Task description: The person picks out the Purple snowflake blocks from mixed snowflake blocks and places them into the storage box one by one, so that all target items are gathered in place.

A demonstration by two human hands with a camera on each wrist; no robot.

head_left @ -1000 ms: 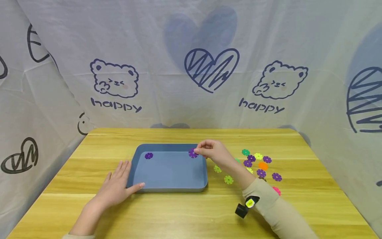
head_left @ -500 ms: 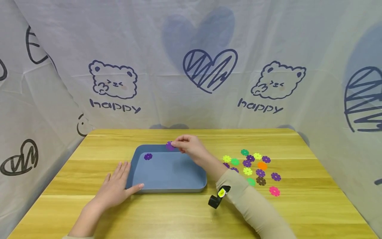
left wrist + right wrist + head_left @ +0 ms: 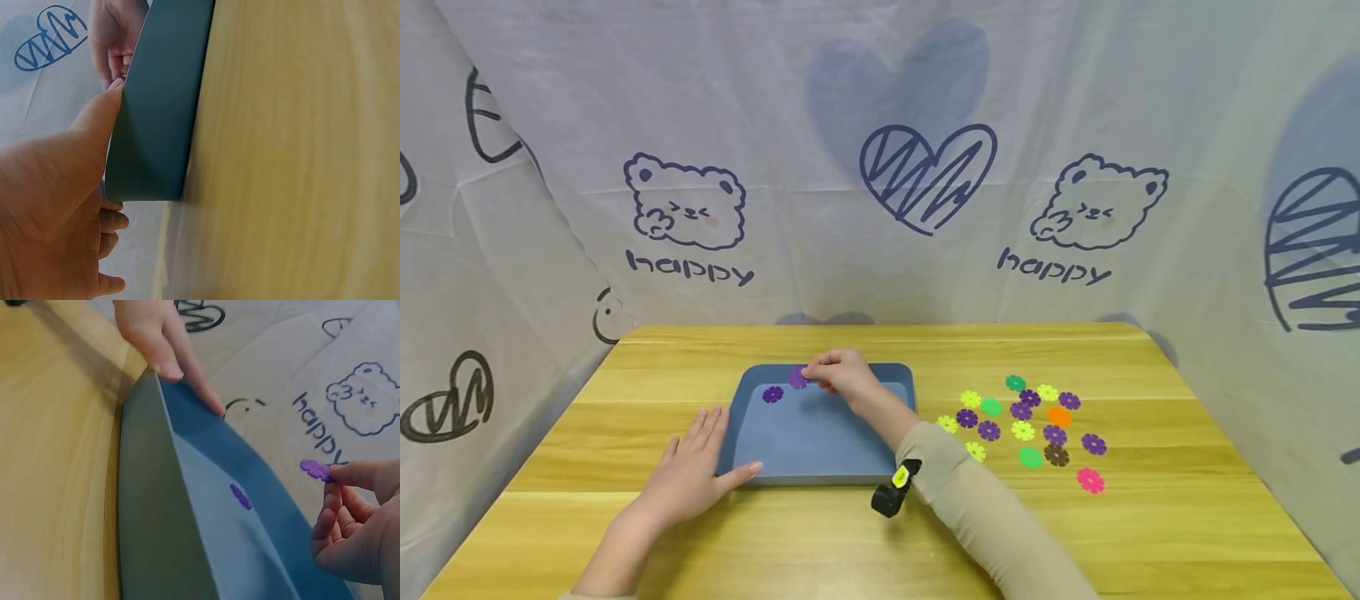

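Between thumb and fingertips my right hand pinches a purple notched plastic disc, a snowflake-type building piece. It is held above the far part of a blue-grey tray. A second purple disc lies flat on the tray floor, just left of the held one. At the tray's near left corner rests my left hand, fingers straight along the left side and thumb reaching over the front rim. In the left wrist view the thumb touches the rim's edge.
Right of the tray, several loose notched discs lie scattered on the wooden table, among them an orange disc, a brown disc and a pink disc. A printed white cloth hangs behind and at both sides.
My right hand has carried the purple disc leftward, from the tray's right side to over its far left part. The left hand and the tray have stayed in place.
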